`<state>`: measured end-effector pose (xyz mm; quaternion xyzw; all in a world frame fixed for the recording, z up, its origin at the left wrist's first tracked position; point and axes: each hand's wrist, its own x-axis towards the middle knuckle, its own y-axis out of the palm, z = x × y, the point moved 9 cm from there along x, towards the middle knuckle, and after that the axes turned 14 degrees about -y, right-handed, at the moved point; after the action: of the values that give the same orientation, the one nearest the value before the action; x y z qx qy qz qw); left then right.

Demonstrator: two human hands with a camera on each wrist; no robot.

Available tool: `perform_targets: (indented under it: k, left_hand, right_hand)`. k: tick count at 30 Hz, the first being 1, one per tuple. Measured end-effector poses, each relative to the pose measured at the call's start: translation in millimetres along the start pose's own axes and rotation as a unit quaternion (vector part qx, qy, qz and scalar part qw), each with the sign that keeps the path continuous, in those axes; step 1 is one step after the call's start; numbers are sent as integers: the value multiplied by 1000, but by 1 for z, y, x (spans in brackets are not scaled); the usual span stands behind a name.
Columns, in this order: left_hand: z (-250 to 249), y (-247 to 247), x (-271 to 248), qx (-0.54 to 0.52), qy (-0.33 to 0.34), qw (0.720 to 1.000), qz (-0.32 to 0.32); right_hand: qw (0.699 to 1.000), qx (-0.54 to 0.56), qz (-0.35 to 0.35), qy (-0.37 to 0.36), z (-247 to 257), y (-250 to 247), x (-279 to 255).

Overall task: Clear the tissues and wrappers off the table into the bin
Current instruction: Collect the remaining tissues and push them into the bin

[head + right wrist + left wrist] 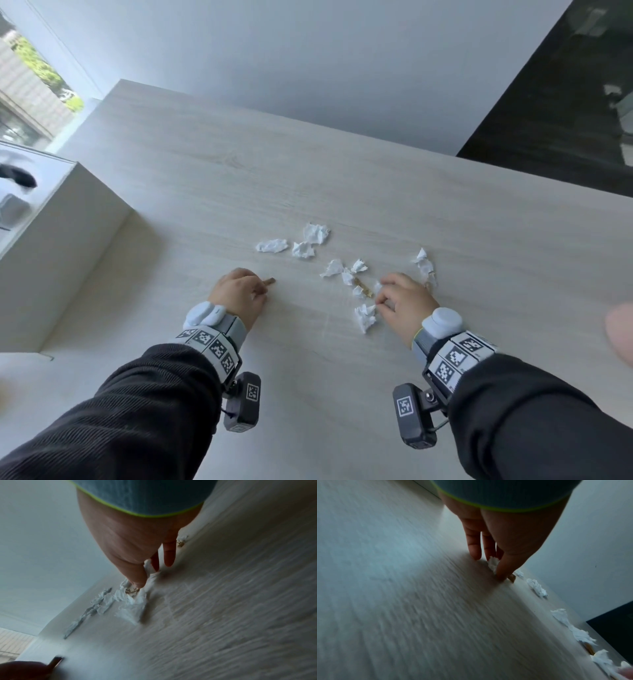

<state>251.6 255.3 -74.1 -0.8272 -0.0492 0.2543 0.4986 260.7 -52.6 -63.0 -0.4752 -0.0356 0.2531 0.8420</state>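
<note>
Pale wood table (342, 171); crumpled white tissues (317, 233) scattered mid-table between and beyond both hands.

Left hand (238, 294) fingertips down on table, pinching small tissue scrap (493, 563) with brown wrapper (269, 282) poking out at fingertips.

Right hand (404, 301) curled, pinching tissue wad (150, 573); gold wrapper strip (363, 287) just beside it.

White box (68, 246) at table's left edge.

The left hand (239, 293) covers most of a brown wrapper (269, 281). A pale blur (620, 329) is cut off at the head view's right edge. Both wrist views smear the surface (402, 601).
</note>
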Motion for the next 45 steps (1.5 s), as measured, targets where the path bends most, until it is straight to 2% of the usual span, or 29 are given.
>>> perform_targets:
  k: [3,5,7,11,13,17,20,25,29,33,37,40,45]
  left_hand:
    - [-7,3,4,10,10,1000,21]
    - [-16,0,7,-15,21,999,22]
    - [-30,-5,16,-49,37,998,14]
    - [-52,-15,41,-49,51,997,-12]
    - [-54,-14,51,-18,38,999,-1]
    - [-62,3,63,75,26,996,49]
    - [-64,2,66,76,42,996,31]
    - [-69,1,63,24,69,997,35]
    - [-97,-5,48,-5,163,986,41]
    - [-120,7,40,82,210,972,72]
    - [-131,34,35,149,222,957,112]
    - [-132,39,30,105,225,964,92]
    - [-136,49,16,72,237,963,106]
  right_hand:
    - [999,-15,41,19,-7,6,2]
    - [999,-4,41,30,-10,3,-3]
    - [999,21,4,43,-17,-9,-7]
    - [977,91,-147,127,-56,-52,-13]
    - [969,103,-173,145,-67,-64,-13]
    - [972,147,-98,157,-77,-55,-10]
    - [984,85,-42,151,-84,-44,-10]
    - [991,33,-45,125,-90,-40,-11]
    - [993,29,-46,107,-83,-39,-9]
    - [993,62,-64,76,-62,-35,-2]
    - [999,49,4,-2,-24,-15,10]
    - [997,7,44,-68,4,-5,21]
    - [992,-24,79,-96,21,12,34]
